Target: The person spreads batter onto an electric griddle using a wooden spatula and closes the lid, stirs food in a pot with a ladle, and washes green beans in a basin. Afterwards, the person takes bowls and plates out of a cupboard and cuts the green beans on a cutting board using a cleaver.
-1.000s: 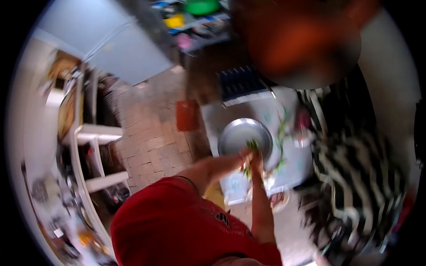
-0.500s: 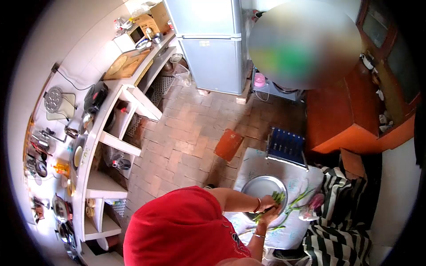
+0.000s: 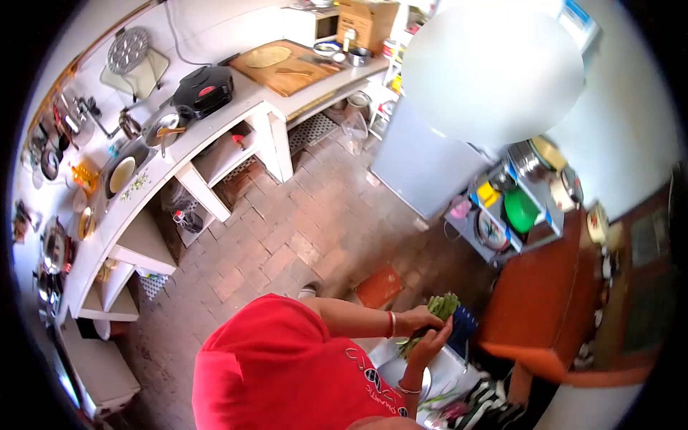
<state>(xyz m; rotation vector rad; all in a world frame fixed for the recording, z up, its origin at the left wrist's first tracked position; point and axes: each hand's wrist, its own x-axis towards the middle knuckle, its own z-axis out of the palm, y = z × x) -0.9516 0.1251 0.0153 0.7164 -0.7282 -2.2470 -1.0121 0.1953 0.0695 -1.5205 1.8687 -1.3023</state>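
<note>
A bunch of leafy greens (image 3: 443, 304) is held between my two hands, its leaves fanned out above them and its stems showing below. My left hand (image 3: 417, 319), with a red band at the wrist, is closed round the bunch. My right hand (image 3: 431, 344), with a bracelet at the wrist, presses on the bunch from the lower side. Beneath my hands a metal basin (image 3: 393, 373) rests on a covered table (image 3: 459, 357), partly hidden by my right arm. Long green stalks (image 3: 441, 398) lie beside it.
A blue slatted rack (image 3: 464, 328) is just beyond the greens. Right of it stands an orange-red cabinet (image 3: 534, 308). A red stool (image 3: 380, 287) stands on the brick floor. Striped cloth (image 3: 487, 405) lies at the lower right. A long counter (image 3: 165, 172) curves along the left.
The view has swung, showing more of the counter and a shelf rack. The greens have come up from over the basin toward the blue rack, still in both hands.
</note>
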